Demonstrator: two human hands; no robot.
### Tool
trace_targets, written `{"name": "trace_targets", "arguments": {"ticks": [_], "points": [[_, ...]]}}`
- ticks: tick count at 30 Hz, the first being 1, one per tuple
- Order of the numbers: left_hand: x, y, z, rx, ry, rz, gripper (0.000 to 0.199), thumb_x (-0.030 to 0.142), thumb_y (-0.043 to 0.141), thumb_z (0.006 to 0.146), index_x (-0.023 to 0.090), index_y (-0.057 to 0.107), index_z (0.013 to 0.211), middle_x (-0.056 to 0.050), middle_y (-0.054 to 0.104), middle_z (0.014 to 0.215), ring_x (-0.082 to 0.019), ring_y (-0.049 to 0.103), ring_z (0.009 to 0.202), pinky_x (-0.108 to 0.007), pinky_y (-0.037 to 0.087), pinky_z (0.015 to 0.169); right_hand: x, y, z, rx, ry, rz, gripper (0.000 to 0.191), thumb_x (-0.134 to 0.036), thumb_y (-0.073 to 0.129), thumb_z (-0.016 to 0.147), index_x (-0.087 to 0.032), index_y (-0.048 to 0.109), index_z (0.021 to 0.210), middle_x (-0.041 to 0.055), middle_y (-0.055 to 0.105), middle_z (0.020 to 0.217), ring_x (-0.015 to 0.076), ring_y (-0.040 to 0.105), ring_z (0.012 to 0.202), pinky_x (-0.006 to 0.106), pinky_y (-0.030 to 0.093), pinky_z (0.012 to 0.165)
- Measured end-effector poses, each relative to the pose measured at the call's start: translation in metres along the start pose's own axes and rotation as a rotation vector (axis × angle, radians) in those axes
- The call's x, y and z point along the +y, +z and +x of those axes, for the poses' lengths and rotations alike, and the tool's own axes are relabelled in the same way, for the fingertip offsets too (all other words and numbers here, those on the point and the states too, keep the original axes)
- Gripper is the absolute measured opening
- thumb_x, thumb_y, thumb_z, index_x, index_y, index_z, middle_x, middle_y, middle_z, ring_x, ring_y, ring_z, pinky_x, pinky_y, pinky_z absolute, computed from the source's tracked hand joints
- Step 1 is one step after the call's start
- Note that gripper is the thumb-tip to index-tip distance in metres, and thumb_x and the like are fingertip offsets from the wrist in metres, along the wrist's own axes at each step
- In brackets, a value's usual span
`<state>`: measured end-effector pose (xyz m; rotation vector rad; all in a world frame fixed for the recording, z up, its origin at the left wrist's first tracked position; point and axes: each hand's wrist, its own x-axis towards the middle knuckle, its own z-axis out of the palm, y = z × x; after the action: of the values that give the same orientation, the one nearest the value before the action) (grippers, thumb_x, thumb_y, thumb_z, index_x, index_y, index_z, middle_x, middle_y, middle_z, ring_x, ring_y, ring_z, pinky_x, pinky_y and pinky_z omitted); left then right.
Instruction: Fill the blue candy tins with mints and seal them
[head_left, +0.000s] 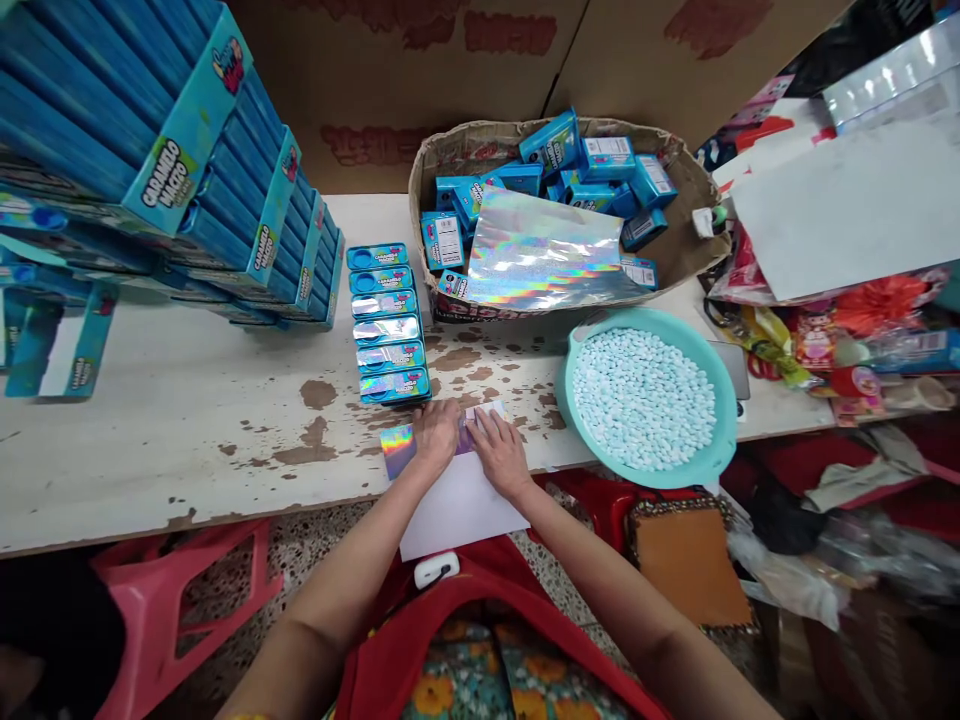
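A sheet with a white back and a shiny holographic face (397, 448) lies at the table's front edge, its far part turned over so that the shiny side shows. Its white part (461, 505) hangs toward my lap. My left hand (436, 435) presses on the turned-over strip, fingers bent and close together. Beside it, my right hand (499, 452) holds the strip's other side, fingers forward on the sheet. Both thumbs come near each other at the middle. Just beyond my left hand stands a row of several small blue candy boxes (391, 356), some with shiny tops.
A cut-down carton (682, 255) holds blue boxes and a holographic sheet (540, 245). At right stands a turquoise basin (726, 400) of small pale candies (645, 400). Blue display boxes (187, 150) are stacked at left. A pink stool (150, 610) stands below the table (150, 440).
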<state>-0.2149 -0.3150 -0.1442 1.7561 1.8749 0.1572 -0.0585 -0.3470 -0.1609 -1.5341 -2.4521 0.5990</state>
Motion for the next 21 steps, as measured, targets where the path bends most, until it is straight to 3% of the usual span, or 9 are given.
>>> {"name": "trace_targets", "arguments": {"ticks": [4, 8, 11, 13, 15, 17, 19, 21], "points": [[-0.003, 0.006, 0.007, -0.005, 0.002, -0.037, 0.025, 0.029, 0.039, 0.093, 0.017, 0.06, 0.096, -0.014, 0.062, 0.1, -0.027, 0.052, 0.102, -0.042, 0.034, 0.089, -0.013, -0.037, -0.001, 0.091, 0.06, 0.186, 0.016, -0.024, 0.05, 0.09, -0.024, 0.065, 0.094, 0.0086, 0.07, 0.101, 0.025, 0.06, 0.101, 0.042, 0.043, 0.088], [0.003, -0.009, -0.007, 0.054, 0.002, -0.215, 0.029, 0.028, 0.036, 0.094, 0.017, 0.059, 0.107, -0.014, 0.062, 0.109, -0.027, 0.052, 0.109, -0.043, 0.034, 0.096, -0.031, -0.094, 0.013, 0.314, 0.287, 0.524, 0.012, -0.033, 0.056, 0.086, -0.022, 0.06, 0.083, 0.0028, 0.065, 0.08, 0.0181, 0.06, 0.077, 0.034, 0.047, 0.075], [0.019, -0.044, -0.034, 0.174, 0.07, -0.685, 0.036, 0.033, 0.037, 0.094, 0.02, 0.046, 0.126, -0.012, 0.056, 0.127, -0.022, 0.05, 0.118, -0.038, 0.037, 0.099, -0.047, -0.131, 0.022, 0.349, 0.409, 0.755, 0.015, -0.037, 0.061, 0.082, -0.022, 0.059, 0.082, 0.0004, 0.062, 0.077, 0.0159, 0.058, 0.072, 0.031, 0.047, 0.07], [0.033, -0.074, -0.051, 0.158, 0.128, -0.948, 0.048, 0.038, 0.049, 0.089, 0.022, 0.039, 0.133, -0.012, 0.05, 0.134, -0.022, 0.05, 0.119, -0.034, 0.042, 0.095, -0.058, -0.147, 0.026, 0.295, 0.41, 0.873, 0.016, -0.037, 0.064, 0.08, -0.021, 0.059, 0.081, -0.0001, 0.062, 0.076, 0.0152, 0.057, 0.071, 0.029, 0.046, 0.067], [0.045, -0.103, -0.06, 0.037, 0.133, -1.057, 0.042, 0.04, 0.058, 0.082, 0.021, 0.051, 0.119, -0.009, 0.06, 0.118, -0.02, 0.058, 0.103, -0.03, 0.047, 0.084, -0.072, -0.157, 0.031, 0.238, 0.386, 0.971, 0.016, -0.036, 0.066, 0.078, -0.022, 0.059, 0.081, -0.0007, 0.061, 0.075, 0.0147, 0.057, 0.071, 0.028, 0.046, 0.066], [0.05, -0.128, -0.062, -0.075, 0.06, -1.068, 0.022, 0.04, 0.056, 0.083, 0.02, 0.06, 0.09, -0.004, 0.064, 0.082, -0.016, 0.061, 0.074, -0.027, 0.048, 0.067, -0.086, -0.159, 0.039, 0.233, 0.37, 1.027, 0.015, -0.035, 0.067, 0.078, -0.022, 0.06, 0.08, -0.0009, 0.061, 0.074, 0.0144, 0.057, 0.07, 0.029, 0.047, 0.068], [0.044, -0.151, -0.058, -0.078, -0.007, -1.017, 0.024, 0.04, 0.05, 0.086, 0.019, 0.058, 0.076, 0.001, 0.054, 0.061, -0.012, 0.053, 0.055, -0.024, 0.044, 0.055, -0.101, -0.158, 0.055, 0.291, 0.364, 1.015, 0.014, -0.035, 0.067, 0.077, -0.022, 0.062, 0.08, 0.0016, 0.062, 0.083, 0.0154, 0.059, 0.076, 0.03, 0.048, 0.071], [0.029, -0.175, -0.05, 0.005, -0.024, -0.922, 0.023, 0.04, 0.048, 0.086, 0.02, 0.059, 0.081, 0.003, 0.052, 0.06, -0.01, 0.048, 0.05, -0.024, 0.04, 0.052, -0.116, -0.154, 0.08, 0.362, 0.354, 0.974, 0.015, -0.036, 0.069, 0.074, -0.021, 0.066, 0.078, 0.0059, 0.06, 0.1, 0.0185, 0.059, 0.089, 0.032, 0.049, 0.074]]}}
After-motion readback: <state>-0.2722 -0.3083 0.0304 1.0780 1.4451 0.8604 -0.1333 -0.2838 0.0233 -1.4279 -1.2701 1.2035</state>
